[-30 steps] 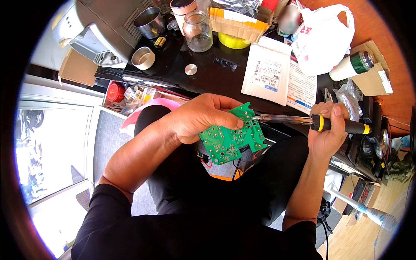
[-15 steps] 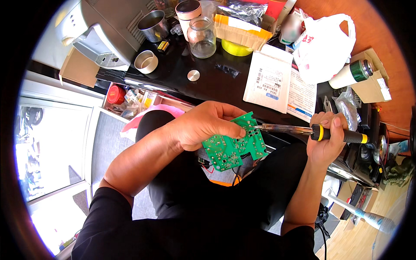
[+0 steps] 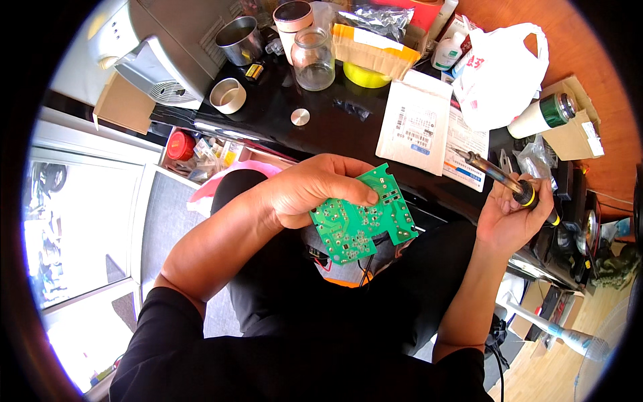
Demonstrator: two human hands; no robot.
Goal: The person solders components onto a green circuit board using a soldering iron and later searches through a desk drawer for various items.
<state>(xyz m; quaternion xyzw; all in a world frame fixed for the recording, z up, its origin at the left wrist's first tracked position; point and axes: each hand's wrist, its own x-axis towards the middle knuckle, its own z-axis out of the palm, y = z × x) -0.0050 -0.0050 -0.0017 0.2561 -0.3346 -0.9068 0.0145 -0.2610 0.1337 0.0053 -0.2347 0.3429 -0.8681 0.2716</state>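
A green circuit board [image 3: 365, 221] is held above my lap, its side with solder joints facing up. My left hand [image 3: 321, 191] grips its upper left part, thumb on top and the other fingers mostly hidden beneath. At the right, my right hand [image 3: 512, 211] is closed round the black and yellow handle of a soldering iron [image 3: 499, 175]. The iron's metal tip points up and to the left, apart from the board. Below the board, dark wires [image 3: 366, 273] and a grey and orange thing [image 3: 341, 276] show in part.
On the black desk [image 3: 268, 124] stand a glass jar [image 3: 313, 60], a small metal cup [image 3: 228, 96] and a round metal disc [image 3: 300, 116]. A white envelope [image 3: 415, 124] lies beside a white plastic bag [image 3: 502, 77]. An open drawer [image 3: 201, 154] holds small parts at the left.
The soldering iron has come off the board and swung up and right, its tip now over the papers. My left hand still holds the board, which has shifted slightly.
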